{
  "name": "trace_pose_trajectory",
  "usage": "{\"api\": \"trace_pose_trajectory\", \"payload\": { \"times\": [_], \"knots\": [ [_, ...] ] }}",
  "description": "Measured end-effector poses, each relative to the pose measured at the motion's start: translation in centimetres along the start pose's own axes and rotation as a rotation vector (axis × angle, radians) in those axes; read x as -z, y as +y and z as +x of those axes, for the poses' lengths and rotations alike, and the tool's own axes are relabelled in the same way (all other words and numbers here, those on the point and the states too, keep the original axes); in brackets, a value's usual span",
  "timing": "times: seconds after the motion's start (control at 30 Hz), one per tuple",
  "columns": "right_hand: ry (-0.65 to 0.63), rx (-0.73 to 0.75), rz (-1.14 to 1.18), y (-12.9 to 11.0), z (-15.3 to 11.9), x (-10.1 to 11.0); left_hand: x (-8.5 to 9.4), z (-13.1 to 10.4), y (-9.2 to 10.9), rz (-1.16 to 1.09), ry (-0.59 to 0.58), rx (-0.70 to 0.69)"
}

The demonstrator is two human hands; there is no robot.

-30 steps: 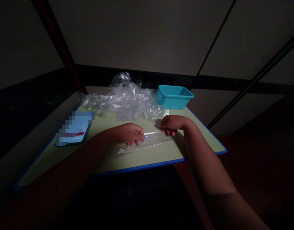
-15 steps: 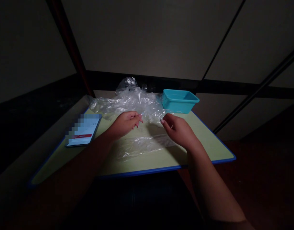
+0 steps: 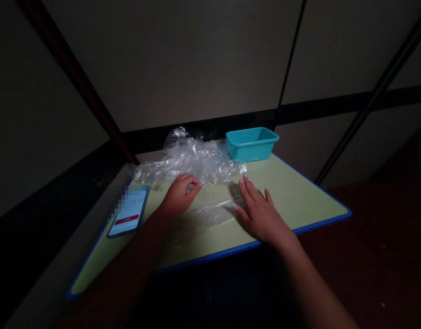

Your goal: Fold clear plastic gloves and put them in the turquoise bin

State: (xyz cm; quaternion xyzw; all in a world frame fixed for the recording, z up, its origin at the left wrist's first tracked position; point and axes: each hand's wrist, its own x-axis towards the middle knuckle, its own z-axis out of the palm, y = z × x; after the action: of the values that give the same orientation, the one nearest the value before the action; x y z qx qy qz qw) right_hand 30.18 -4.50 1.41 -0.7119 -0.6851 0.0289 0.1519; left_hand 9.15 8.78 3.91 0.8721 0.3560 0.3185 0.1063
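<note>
Clear plastic film (image 3: 213, 214), thin and wrinkled, lies flat towards the near edge of the worktop (image 3: 295, 194), stretched roughly side to side below and between the two hands. Its left end fades into shadow near the left forearm; its exact outline there is hard to read.

Left hand (image 3: 179, 195): above the worktop, just beyond the film's left part. Fingers curled, thumb and index brought close together in a loose ring. Cannot tell whether anything is pinched between the tips.

Right hand (image 3: 260, 217): palm down at the film's right end, by the near edge. Fingers extended and spread, thumb apart, nothing gripped. Contact with the film or the surface cannot be made out.

Crumpled clear plastic bags (image 3: 193, 160): a loose, shiny heap along the far edge, running from the far left corner to the tub.

Turquoise plastic tub (image 3: 253, 150): upright, rectangular, rimmed, at the far right corner, beside the heap's right end.

Smartphone (image 3: 130, 212): face up by the left edge, screen lit, a red bar low on it; upper left portion pixelated.

Worktop pale yellow-green, trimmed in blue. Beige panels (image 3: 196, 59) with dark bands stand behind it. Dark reddish floor (image 3: 378, 237) to the right. Light dim overall.
</note>
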Motion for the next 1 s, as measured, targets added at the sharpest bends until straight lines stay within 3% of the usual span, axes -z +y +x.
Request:
{"api": "trace_pose_trajectory", "payload": {
  "times": [0.2,0.37,0.47,0.57,0.63,0.87,1.0],
  "knots": [
    [-0.112,0.104,0.028,0.0,0.2,-0.4,0.0,0.0,0.7,0.164,0.073,-0.055],
    [-0.136,0.107,0.046,-0.1,0.5,-0.7,-0.9,-1.4,5.7,0.189,0.134,-0.096],
    [-0.143,0.111,0.05,-0.1,0.4,-0.4,-2.8,-2.9,9.7,0.161,-0.035,-0.083],
    [-0.162,0.138,0.035,0.2,0.2,-0.1,-5.0,-3.5,12.8,0.213,-0.275,0.093],
    [-0.168,0.167,0.007,0.4,0.1,-0.1,-6.1,-3.3,14.0,0.229,-0.358,0.164],
    [-0.193,0.154,-0.024,0.4,0.5,-0.3,-7.3,-2.1,13.8,0.246,-0.292,0.31],
    [-0.21,0.141,-0.048,0.3,0.7,-0.5,-7.5,-2.6,13.1,0.218,-0.359,0.392]
  ]
}}
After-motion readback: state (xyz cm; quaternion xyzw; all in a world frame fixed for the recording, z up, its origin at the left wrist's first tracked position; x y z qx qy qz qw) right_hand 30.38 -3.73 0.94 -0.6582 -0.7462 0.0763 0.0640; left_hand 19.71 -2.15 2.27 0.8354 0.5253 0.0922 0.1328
